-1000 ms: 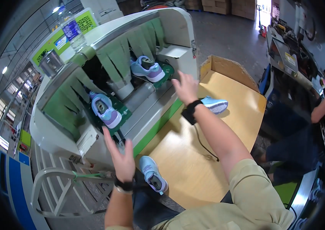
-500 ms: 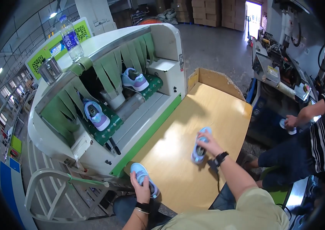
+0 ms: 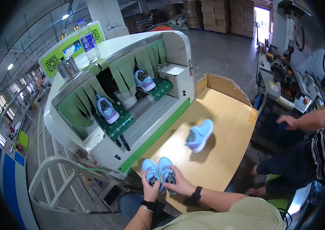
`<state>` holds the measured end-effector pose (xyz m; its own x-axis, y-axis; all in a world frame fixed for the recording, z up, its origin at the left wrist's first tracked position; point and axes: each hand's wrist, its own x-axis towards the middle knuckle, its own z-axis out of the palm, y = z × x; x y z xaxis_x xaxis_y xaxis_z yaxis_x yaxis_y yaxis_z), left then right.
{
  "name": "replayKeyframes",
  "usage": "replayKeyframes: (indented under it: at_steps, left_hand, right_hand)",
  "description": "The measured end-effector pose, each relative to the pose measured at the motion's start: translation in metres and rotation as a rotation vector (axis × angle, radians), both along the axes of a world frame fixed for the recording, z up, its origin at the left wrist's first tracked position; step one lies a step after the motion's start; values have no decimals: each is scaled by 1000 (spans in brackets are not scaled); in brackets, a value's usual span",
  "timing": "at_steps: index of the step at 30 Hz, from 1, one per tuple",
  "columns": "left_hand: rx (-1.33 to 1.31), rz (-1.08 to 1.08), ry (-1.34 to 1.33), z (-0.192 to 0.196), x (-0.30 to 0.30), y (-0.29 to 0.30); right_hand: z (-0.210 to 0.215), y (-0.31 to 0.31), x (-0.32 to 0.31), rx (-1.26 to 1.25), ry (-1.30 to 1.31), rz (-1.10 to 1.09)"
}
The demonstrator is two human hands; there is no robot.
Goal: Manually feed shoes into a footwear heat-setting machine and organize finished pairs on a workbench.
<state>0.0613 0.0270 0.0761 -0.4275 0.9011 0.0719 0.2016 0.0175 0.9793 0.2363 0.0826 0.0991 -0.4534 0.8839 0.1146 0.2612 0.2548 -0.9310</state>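
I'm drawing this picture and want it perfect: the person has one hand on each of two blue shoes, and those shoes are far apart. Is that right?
Not quite: the head view shows the left blue shoe and right blue shoe close together, side by side. The left hand and right hand are on one each.

tabletop (image 3: 226, 153): wood-look, smooth, glossy glare | far edge: cardboard wall (image 3: 226, 87), matt, ragged rim | near-left edge: pair of shoes (image 3: 165, 164), matt cloth-like uppers | beyond left edge: green strips (image 3: 119, 75), matt fabric look, frayed; mug (image 3: 68, 69), shiny metal; bottle (image 3: 89, 43), clear glossy plastic
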Motion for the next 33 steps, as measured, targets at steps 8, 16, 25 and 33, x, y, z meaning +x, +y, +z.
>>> replayKeyframes:
  at_steps: [8,16,25,33]
  left_hand:
    - [-3,64,85,2,9,-5]
    - [26,124,46,7,21,8]
    - [-51,118,228,6,8,-9]
    - [-68,90,213,-1,15,-12]
  right_hand:
    - [-21,-7,1,58,25,26]
    - [-17,19,-4,25,131,83]
    - [53,117,-64,387,-130,143]
    - [5,181,-43,414,-450,-326]
